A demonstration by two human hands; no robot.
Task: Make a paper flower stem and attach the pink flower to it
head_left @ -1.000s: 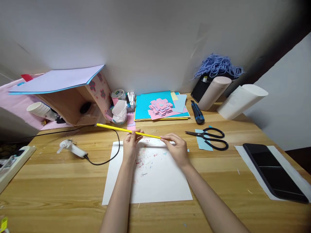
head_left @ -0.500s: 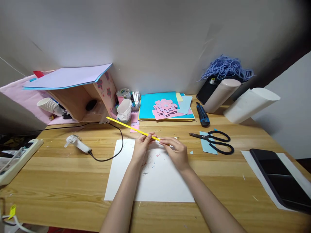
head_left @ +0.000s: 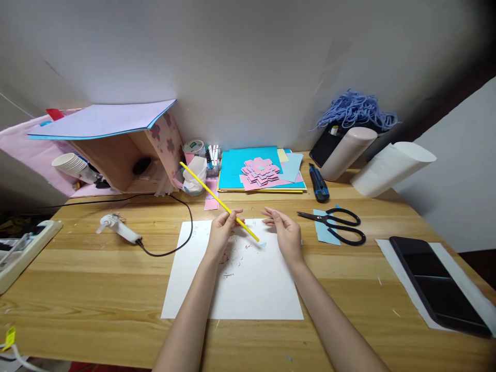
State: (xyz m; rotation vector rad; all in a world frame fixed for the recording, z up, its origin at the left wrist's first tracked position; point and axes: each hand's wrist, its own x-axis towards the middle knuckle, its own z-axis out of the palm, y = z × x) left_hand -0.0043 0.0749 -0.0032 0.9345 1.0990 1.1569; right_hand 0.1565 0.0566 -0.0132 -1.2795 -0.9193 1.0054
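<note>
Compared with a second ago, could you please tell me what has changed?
The right hand has let go of the yellow stick; the left hand still holds it. The stick now slants more steeply, its far end higher and further right in view. The scissors and white sheet stayed put.

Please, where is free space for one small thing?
The tabletop is mostly bare left of the white paper, in front of the white corded tool. Another patch lies in front of the scissors, left of the phone. Crowded: the back, from open box to paper roll.
</note>
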